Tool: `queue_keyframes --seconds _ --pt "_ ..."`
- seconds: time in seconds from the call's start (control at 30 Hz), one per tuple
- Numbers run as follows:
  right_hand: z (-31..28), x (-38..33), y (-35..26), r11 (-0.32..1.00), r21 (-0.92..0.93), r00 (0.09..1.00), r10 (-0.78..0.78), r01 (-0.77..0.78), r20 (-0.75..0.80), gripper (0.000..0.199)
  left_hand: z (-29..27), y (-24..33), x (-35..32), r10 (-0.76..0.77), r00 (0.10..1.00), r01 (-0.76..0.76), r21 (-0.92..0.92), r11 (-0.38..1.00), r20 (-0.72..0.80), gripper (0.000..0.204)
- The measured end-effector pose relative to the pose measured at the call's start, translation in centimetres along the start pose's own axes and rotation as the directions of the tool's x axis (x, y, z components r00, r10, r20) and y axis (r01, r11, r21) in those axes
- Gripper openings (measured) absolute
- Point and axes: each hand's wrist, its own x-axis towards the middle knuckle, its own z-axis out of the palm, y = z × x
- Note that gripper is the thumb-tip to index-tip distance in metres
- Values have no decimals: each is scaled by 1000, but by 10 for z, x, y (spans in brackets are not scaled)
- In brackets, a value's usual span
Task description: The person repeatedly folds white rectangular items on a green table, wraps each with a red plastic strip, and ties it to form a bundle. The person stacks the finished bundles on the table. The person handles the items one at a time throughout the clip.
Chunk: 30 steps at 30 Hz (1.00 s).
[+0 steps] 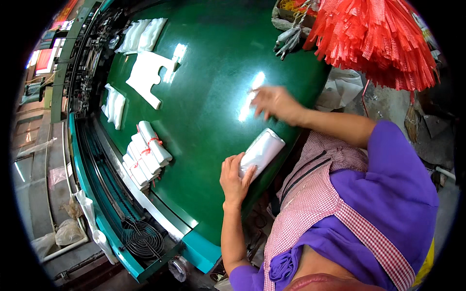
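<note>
My left hand is wrapped round the lower end of a rolled bundle of white plastic bags. That roll lies near the edge of the green table, close to my apron. Beyond its upper end my right hand hovers over the table, blurred by motion. Its fingers look apart, and nothing shows in them. To the left lies a stack of similar rolls tied with red strips. Farther off is a flat stack of white vest-shaped bags.
More folded white bags lie at the far left, with a smaller pile nearer. A machine frame runs along the left side. A thick bunch of red plastic strips hangs at the upper right beside grey ties.
</note>
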Motion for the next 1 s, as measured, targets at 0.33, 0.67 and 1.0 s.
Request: queue_keyframes --seconds 0.33,0.67,1.0 --pt "-63 44 -46 801 160 719 -405 577 -565 27 3 15 -35 -275 944 331 -528 782 184 20" --pt "82 -100 11 610 -422 206 393 671 896 29 -10 -3 -74 -314 882 368 -930 -6 351 54" --pt "53 -55 -49 387 -196 338 -342 901 877 26 -61 -36 -9 -481 875 359 -603 712 -47 23"
